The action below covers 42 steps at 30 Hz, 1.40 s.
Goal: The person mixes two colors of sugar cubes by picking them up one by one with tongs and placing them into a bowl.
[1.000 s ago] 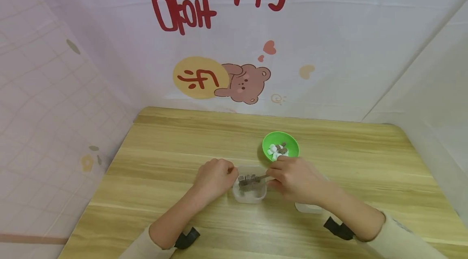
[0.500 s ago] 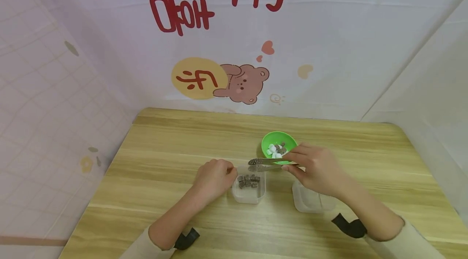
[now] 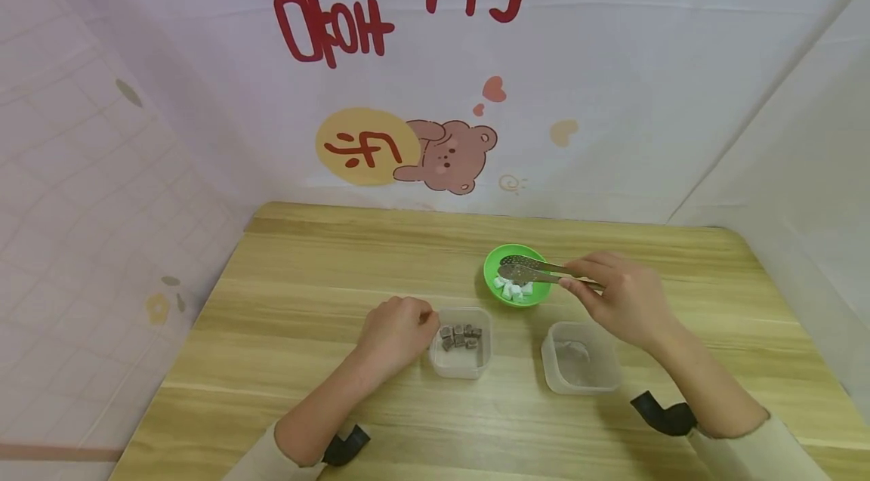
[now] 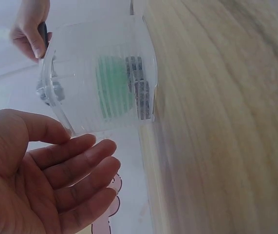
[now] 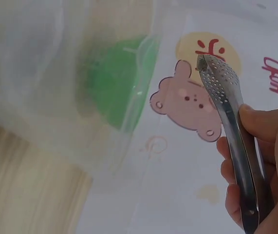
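My right hand [image 3: 628, 300] grips metal tongs [image 5: 231, 122] with perforated tips. In the head view the tongs lean over a green bowl [image 3: 491, 286] of white pieces [image 3: 514, 291], hiding part of its contents. Whether anything sits between the tong tips is hard to tell. With thumb and index finger, my left hand [image 4: 56, 170] pinches the rim corner of a clear plastic container [image 4: 80, 53]; the other fingers are extended. Several small brown cubes [image 3: 459, 337] lie inside that container.
A second clear plastic container [image 3: 581, 371] stands on the wooden table [image 3: 326, 254], right of the first and below my right hand. Behind the table hangs a white printed cloth [image 3: 612, 73]. Black wrist mounts [image 3: 666, 417] sit below the forearms.
The right hand has carried the tongs from inside the left container up and right to over the green bowl. Brown cubes and the second container are now uncovered. The left hand stays put.
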Available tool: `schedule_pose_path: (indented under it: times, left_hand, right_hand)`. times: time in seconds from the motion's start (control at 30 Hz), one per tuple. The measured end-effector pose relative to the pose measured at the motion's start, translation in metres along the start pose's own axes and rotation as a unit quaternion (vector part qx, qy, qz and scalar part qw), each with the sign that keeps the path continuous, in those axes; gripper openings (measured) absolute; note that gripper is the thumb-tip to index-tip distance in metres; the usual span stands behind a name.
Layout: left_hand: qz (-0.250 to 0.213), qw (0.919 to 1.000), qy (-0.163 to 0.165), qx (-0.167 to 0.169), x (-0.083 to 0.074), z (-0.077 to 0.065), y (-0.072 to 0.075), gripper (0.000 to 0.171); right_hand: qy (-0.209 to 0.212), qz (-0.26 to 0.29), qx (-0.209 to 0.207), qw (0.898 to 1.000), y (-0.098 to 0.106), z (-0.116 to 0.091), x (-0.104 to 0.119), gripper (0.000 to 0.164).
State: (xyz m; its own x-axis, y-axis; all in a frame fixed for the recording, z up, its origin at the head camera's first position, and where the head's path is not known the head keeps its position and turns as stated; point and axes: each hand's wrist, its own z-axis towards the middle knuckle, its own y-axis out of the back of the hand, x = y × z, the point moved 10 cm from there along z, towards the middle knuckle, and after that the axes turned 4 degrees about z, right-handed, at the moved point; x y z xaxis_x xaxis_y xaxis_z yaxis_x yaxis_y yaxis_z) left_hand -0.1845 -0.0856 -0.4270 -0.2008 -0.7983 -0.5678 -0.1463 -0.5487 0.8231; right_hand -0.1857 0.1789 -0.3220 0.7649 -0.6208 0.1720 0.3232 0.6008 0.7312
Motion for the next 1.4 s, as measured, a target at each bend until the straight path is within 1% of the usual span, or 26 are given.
schedule_pose_path:
  times: [0.1, 0.17, 0.2, 0.33, 0.37, 0.47, 0.53, 0.7, 0.77, 0.87, 0.97, 1.0, 1.1, 1.13, 1.3, 1.4]
  left_hand:
    - [0.001, 1.0000, -0.002, -0.003, 0.000, 0.000, 0.000, 0.045]
    - [0.003, 1.0000, -0.003, -0.004, 0.000, -0.001, 0.000, 0.045]
    - [0.003, 1.0000, -0.003, -0.005, 0.001, -0.001, 0.000, 0.045]
    - [0.004, 1.0000, -0.005, -0.007, 0.000, -0.001, 0.001, 0.045]
    - [0.004, 0.9999, -0.005, -0.008, 0.000, -0.001, 0.001, 0.045]
    - [0.003, 1.0000, -0.006, -0.006, 0.000, -0.001, 0.000, 0.045]
    - [0.001, 1.0000, -0.004, -0.003, 0.000, -0.002, 0.000, 0.045]
    - [-0.005, 1.0000, 0.003, 0.001, 0.001, -0.002, 0.000, 0.044]
    - [-0.004, 1.0000, 0.003, 0.000, 0.001, -0.002, 0.000, 0.044]
    - [-0.006, 1.0000, 0.001, -0.001, 0.000, -0.001, 0.000, 0.045]
    - [-0.008, 1.0000, -0.001, 0.002, 0.000, -0.001, 0.000, 0.045]
    - [-0.009, 1.0000, -0.002, 0.002, 0.000, -0.001, 0.000, 0.044]
    - [-0.011, 0.9999, -0.003, 0.003, -0.001, -0.001, 0.000, 0.044]
    - [-0.012, 0.9999, -0.002, 0.004, 0.000, -0.001, 0.001, 0.044]
    - [-0.013, 0.9999, 0.000, 0.004, 0.000, -0.001, 0.001, 0.044]
    - [-0.011, 0.9999, 0.001, 0.004, 0.000, -0.002, 0.001, 0.044]
  right_hand:
    - [-0.016, -0.015, -0.003, 1.000, -0.001, -0.005, -0.010, 0.063]
    - [-0.026, -0.020, -0.003, 0.999, -0.002, -0.008, -0.016, 0.063]
    - [-0.031, -0.021, -0.002, 0.999, -0.002, -0.009, -0.019, 0.059]
    - [-0.051, -0.022, 0.002, 0.998, -0.003, -0.014, -0.027, 0.022]
    - [-0.056, -0.023, 0.003, 0.998, -0.003, -0.015, -0.029, 0.017]
    - [-0.069, -0.026, 0.003, 0.997, -0.003, -0.017, -0.033, 0.023]
    - [-0.075, -0.026, 0.003, 0.997, -0.003, -0.018, -0.034, 0.025]
    - [-0.068, -0.020, 0.008, 0.997, -0.003, -0.017, -0.031, 0.029]
    - [-0.063, -0.022, 0.016, 0.998, -0.004, -0.016, -0.029, 0.033]
    - [-0.063, -0.020, 0.030, 0.997, -0.006, -0.014, -0.025, 0.033]
    - [-0.051, -0.015, 0.034, 0.998, -0.006, -0.012, -0.019, 0.034]
    - [-0.044, -0.011, 0.032, 0.998, -0.006, -0.011, -0.015, 0.037]
    - [-0.021, -0.002, 0.024, 1.000, -0.006, -0.007, -0.005, 0.056]
    - [-0.015, 0.001, 0.023, 1.000, -0.006, -0.006, -0.001, 0.061]
    - [0.006, 0.016, 0.036, 0.999, -0.009, 0.000, 0.016, 0.059]
    - [0.026, 0.017, 0.048, 0.998, -0.011, 0.004, 0.027, 0.057]
